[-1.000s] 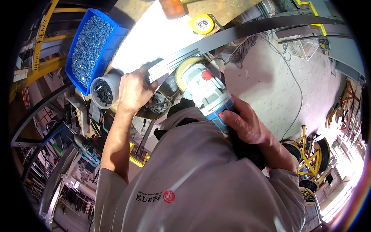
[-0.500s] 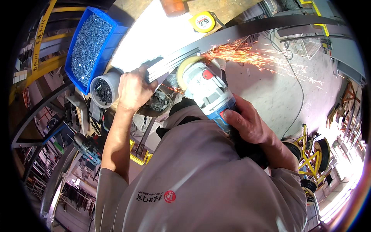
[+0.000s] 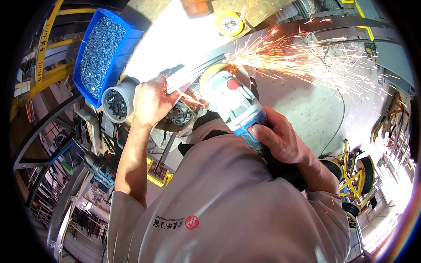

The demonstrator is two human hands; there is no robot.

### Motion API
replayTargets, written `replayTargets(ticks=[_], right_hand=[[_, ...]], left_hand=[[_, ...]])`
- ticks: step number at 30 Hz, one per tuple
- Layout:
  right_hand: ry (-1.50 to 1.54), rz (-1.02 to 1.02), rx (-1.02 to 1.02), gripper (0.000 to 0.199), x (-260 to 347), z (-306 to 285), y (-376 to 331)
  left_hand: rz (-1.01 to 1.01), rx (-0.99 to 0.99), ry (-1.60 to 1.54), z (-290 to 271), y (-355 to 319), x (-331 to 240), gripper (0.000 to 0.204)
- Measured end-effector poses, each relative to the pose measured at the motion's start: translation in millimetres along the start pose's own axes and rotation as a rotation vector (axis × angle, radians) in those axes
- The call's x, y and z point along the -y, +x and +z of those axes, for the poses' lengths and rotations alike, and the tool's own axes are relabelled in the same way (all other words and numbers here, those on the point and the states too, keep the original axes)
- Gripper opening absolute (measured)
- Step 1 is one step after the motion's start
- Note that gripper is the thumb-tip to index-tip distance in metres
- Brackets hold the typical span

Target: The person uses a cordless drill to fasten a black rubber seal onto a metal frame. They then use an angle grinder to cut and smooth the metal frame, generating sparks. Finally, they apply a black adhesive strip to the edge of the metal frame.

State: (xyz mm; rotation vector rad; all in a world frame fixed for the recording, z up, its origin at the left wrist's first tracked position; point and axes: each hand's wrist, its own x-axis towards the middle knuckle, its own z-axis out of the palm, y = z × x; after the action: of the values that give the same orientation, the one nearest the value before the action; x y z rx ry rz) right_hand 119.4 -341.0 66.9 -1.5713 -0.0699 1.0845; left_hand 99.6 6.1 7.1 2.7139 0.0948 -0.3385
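My right hand (image 3: pixel 280 140) grips the blue and grey body of an angle grinder (image 3: pixel 230 101). Its yellowish disc (image 3: pixel 210 72) touches a long grey metal bar (image 3: pixel 280 33) that runs off to the upper right. A wide fan of orange sparks (image 3: pixel 307 61) flies right from the contact point. My left hand (image 3: pixel 151 103) presses on the near end of the bar (image 3: pixel 182 76), holding it down on the bench edge. My grey work shirt fills the lower middle of the view.
A blue bin (image 3: pixel 98 50) full of screws sits upper left, with a grey cup (image 3: pixel 116 103) of dark screws beside it. A yellow tape measure (image 3: pixel 230 24) lies on the bench. A cordless drill (image 3: pixel 101 168) hangs lower left. Yellow cable reels (image 3: pixel 351 168) stand on the concrete floor.
The sparks have grown from none, to a small spray, to a wide fan flying right. Both hands stay where they were on the bar and the grinder.
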Motion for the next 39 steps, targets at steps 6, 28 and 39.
replayTargets(ticks=[6, 28, 39], right_hand=[[-0.015, -0.003, -0.011, 0.047, -1.9, -0.7, -0.6], [0.020, 0.033, -0.013, 0.042, 5.5, 0.9, -3.6], [0.014, 0.014, -0.048, 0.039, 2.2, 1.0, -7.3]], left_hand=[[0.000, 0.058, 0.023, -2.5, 1.0, 2.0, 0.032], [0.046, -0.017, -0.015, 1.2, 1.0, 6.1, 0.028], [0.037, 0.015, -0.003, -1.5, 1.4, 4.2, 0.033]])
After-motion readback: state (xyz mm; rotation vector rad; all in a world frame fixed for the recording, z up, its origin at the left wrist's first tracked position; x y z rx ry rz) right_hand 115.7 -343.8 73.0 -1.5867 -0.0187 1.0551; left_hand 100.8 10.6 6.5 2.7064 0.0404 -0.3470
